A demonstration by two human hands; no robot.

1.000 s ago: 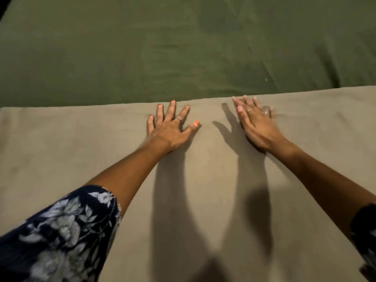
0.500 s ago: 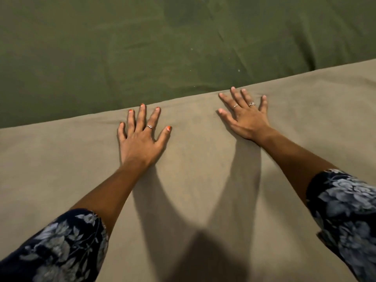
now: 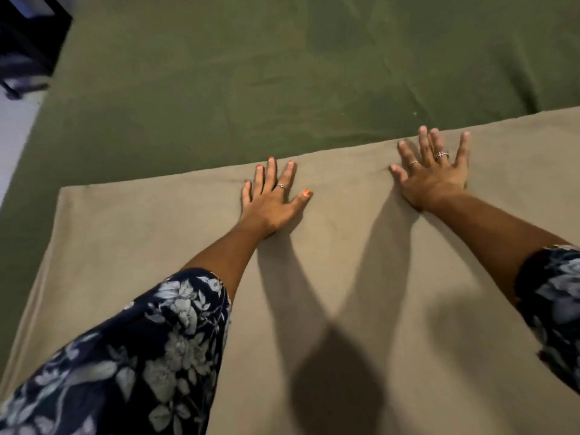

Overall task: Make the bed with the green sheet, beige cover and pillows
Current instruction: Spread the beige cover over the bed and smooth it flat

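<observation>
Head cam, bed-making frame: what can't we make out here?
- Pillows: none in the head view; whether placed cannot be told.
- Beige cover: right and near edges cut off by the frame.
- Green sheet: far edge cropped; part hidden under the cover.
- Dark object, top left: blurred, cropped, unidentifiable.

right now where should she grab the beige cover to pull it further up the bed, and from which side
Best along its far edge, just past the fingertips. The beige cover lies flat on the green sheet, and that edge is its only free border within reach. The left hand and right hand press flat right behind it, so each could likely pinch the edge from above, thumb under, spread apart to keep it straight.
</observation>
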